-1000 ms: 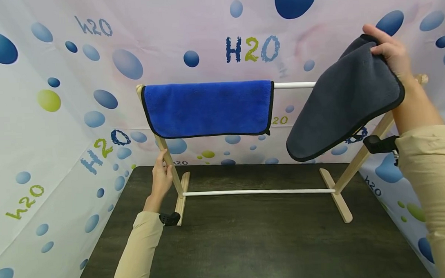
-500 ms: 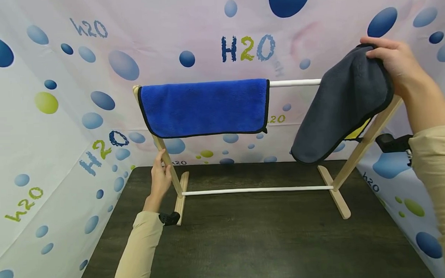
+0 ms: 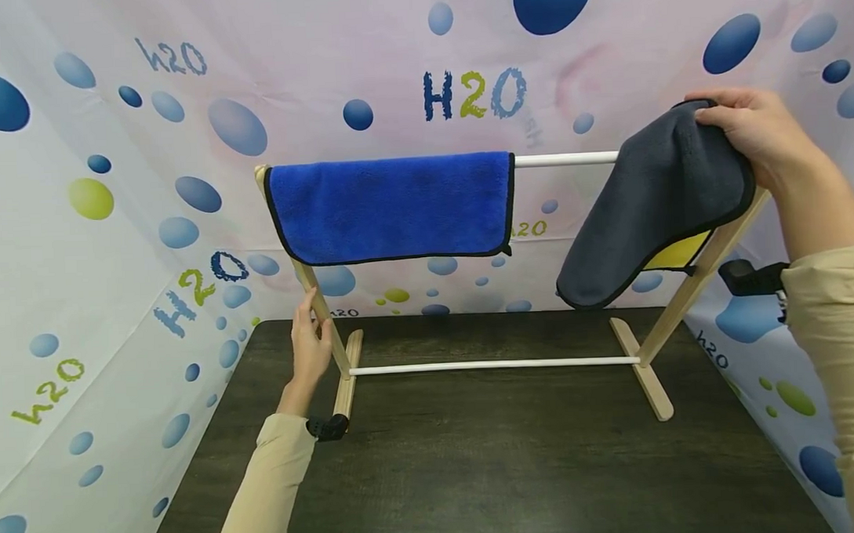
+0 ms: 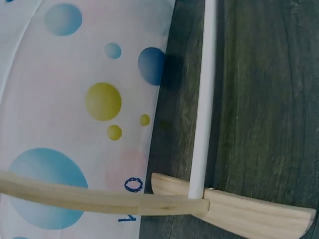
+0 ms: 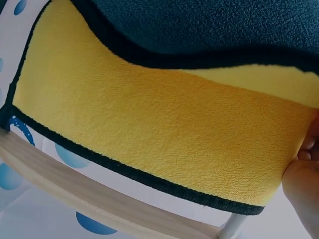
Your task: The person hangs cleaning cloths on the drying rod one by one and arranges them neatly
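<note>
In the head view my right hand [image 3: 764, 133] pinches the upper edge of a grey towel [image 3: 668, 195] with black trim, at the right end of the drying rack's white top rail [image 3: 564, 160]. The grey face hangs in front at a slant. A yellow face [image 5: 164, 119] with the same trim shows under it in the right wrist view, beside the right wooden post [image 5: 99, 191]. My left hand [image 3: 309, 341] holds the left wooden post [image 3: 336, 332] low down, fingers behind it. A blue towel [image 3: 393, 209] hangs folded over the rail's left part.
The rack stands on a dark wooden table [image 3: 505, 468], on flat wooden feet [image 3: 642, 369] joined by a white lower rail [image 3: 494, 365]. A wall covering [image 3: 306, 51] with blue bubbles and H2O lettering surrounds the table's back and sides.
The right hand has lowered the grey towel to the rail and shifted slightly right; more of the yellow face now shows. The left hand stays at the post.
</note>
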The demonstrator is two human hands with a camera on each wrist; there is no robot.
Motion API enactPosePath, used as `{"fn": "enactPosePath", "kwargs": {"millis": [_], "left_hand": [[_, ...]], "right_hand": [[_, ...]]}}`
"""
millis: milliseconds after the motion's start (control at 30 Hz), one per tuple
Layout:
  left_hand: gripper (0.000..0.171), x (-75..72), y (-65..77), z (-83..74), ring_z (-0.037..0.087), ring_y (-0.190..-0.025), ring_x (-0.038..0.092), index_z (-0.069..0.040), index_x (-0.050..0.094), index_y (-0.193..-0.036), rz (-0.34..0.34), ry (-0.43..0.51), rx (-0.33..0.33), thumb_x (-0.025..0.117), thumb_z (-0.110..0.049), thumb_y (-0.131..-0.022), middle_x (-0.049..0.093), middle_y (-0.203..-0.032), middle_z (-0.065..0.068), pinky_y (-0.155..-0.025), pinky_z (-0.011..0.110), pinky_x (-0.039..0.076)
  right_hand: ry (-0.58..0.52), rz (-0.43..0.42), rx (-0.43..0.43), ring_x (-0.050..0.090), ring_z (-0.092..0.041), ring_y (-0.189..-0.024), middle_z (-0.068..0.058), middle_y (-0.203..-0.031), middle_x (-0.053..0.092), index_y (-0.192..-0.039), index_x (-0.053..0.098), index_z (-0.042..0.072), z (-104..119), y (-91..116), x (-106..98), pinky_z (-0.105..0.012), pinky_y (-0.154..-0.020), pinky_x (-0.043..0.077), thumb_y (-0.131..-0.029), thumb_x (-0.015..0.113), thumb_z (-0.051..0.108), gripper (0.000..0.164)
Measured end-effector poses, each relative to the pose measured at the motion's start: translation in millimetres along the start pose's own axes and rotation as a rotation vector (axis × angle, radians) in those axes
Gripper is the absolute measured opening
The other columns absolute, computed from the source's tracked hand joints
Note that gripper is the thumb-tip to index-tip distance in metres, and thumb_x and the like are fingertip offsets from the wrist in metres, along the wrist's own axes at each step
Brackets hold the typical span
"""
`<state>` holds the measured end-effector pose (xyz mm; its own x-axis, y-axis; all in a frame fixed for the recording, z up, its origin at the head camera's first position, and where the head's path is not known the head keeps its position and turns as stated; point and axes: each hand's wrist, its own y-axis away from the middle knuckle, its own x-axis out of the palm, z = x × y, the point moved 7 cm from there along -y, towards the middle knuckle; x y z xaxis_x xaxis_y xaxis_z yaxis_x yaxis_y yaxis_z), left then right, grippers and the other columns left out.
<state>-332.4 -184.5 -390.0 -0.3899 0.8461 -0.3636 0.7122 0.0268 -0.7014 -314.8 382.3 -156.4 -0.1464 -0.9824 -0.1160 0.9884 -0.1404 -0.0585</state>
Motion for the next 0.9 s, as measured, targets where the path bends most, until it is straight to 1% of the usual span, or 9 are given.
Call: {"fn": "enactPosePath", "kwargs": {"millis": [100, 200, 233, 300, 400, 567, 633, 700, 900], "left_hand": [[0.045, -3.3, 4.5, -13.1, 0.04, -0.107, 0.045, 0.003, 0.045, -0.124, -0.152, 0.005, 0.08, 0.046, 0.019, -0.082, 0.039, -0.125, 0.028, -0.075, 0.048, 0.046], [0.037, -3.5, 8.4, -29.1, 0.035, -0.096, 0.048, 0.007, 0.05, -0.112, -0.288, 0.036, 0.164, 0.044, 0.023, -0.079, 0.042, -0.118, 0.028, -0.068, 0.033, 0.045], [0.037, -1.5, 9.3, -34.2, 0.033, -0.093, 0.049, 0.008, 0.05, -0.109, -0.307, 0.048, 0.184, 0.044, 0.025, -0.077, 0.043, -0.115, 0.028, -0.066, 0.027, 0.044], [0.036, 5.8, 10.1, -43.6, 0.032, -0.086, 0.049, 0.009, 0.051, -0.106, -0.303, 0.087, 0.21, 0.043, 0.027, -0.075, 0.046, -0.109, 0.028, -0.062, 0.018, 0.04], [0.037, 22.6, 9.8, -59.9, 0.035, -0.083, 0.05, 0.012, 0.051, -0.105, -0.231, 0.145, 0.224, 0.044, 0.029, -0.073, 0.049, -0.103, 0.029, -0.06, 0.016, 0.042], [0.032, 52.0, 7.6, -108.0, 0.041, -0.079, 0.053, 0.016, 0.051, -0.102, -0.085, 0.249, 0.217, 0.046, 0.028, -0.073, 0.051, -0.097, 0.033, -0.059, 0.037, 0.052], [0.03, 66.1, 7.4, -126.4, 0.041, -0.078, 0.054, 0.016, 0.052, -0.101, -0.018, 0.305, 0.212, 0.047, 0.026, -0.073, 0.051, -0.095, 0.032, -0.06, 0.04, 0.052], [0.029, 84.1, 7.9, -137.8, 0.042, -0.078, 0.055, 0.015, 0.053, -0.101, 0.059, 0.359, 0.206, 0.048, 0.025, -0.074, 0.053, -0.094, 0.032, -0.06, 0.04, 0.053], [0.025, 139.5, 13.5, -162.7, 0.04, -0.081, 0.057, 0.013, 0.054, -0.105, 0.295, 0.447, 0.171, 0.05, 0.018, -0.081, 0.055, -0.097, 0.029, -0.062, 0.04, 0.053]], "right_hand": [[0.01, 0.005, 0.003, 0.055, -0.004, -0.075, 0.01, -0.098, 0.055, -0.112, 0.062, 0.023, 1, 1, -1, -0.015, -0.059, 0.047, -0.088, 0.06, 0.022, 0.024], [0.013, 0.004, 0.01, 0.055, -0.005, -0.074, 0.01, -0.096, 0.056, -0.106, 0.063, 0.023, 1, 3, -2, -0.015, -0.059, 0.048, -0.088, 0.06, 0.023, 0.017], [0.013, 0.004, 0.013, 0.055, -0.005, -0.073, 0.009, -0.095, 0.056, -0.104, 0.063, 0.023, 1, 3, -2, -0.015, -0.059, 0.048, -0.088, 0.06, 0.023, 0.016], [0.032, -0.001, 0.019, 0.055, -0.006, -0.073, 0.008, -0.096, 0.055, -0.101, 0.062, 0.023, 0, 4, -2, -0.015, -0.059, 0.048, -0.088, 0.06, 0.025, 0.014], [0.079, -0.008, 0.02, 0.053, -0.006, -0.074, 0.007, -0.096, 0.052, -0.1, 0.062, 0.024, 1, 5, 0, -0.014, -0.059, 0.048, -0.088, 0.06, 0.028, 0.013], [0.113, -0.015, 0.004, 0.052, -0.006, -0.074, 0.007, -0.096, 0.052, -0.098, 0.061, 0.023, 3, 7, 5, -0.014, -0.059, 0.047, -0.089, 0.058, 0.027, 0.01], [0.109, -0.013, -0.001, 0.052, -0.006, -0.075, 0.008, -0.096, 0.054, -0.097, 0.061, 0.023, 4, 8, 6, -0.014, -0.059, 0.047, -0.09, 0.057, 0.025, 0.009], [0.105, -0.012, -0.008, 0.052, -0.006, -0.075, 0.007, -0.096, 0.055, -0.097, 0.061, 0.023, 5, 10, 7, -0.014, -0.059, 0.047, -0.09, 0.057, 0.024, 0.008], [0.107, -0.027, -0.011, 0.052, -0.007, -0.074, 0.006, -0.095, 0.054, -0.1, 0.061, 0.021, 5, 14, 5, -0.014, -0.06, 0.048, -0.089, 0.058, 0.027, 0.012]]}}
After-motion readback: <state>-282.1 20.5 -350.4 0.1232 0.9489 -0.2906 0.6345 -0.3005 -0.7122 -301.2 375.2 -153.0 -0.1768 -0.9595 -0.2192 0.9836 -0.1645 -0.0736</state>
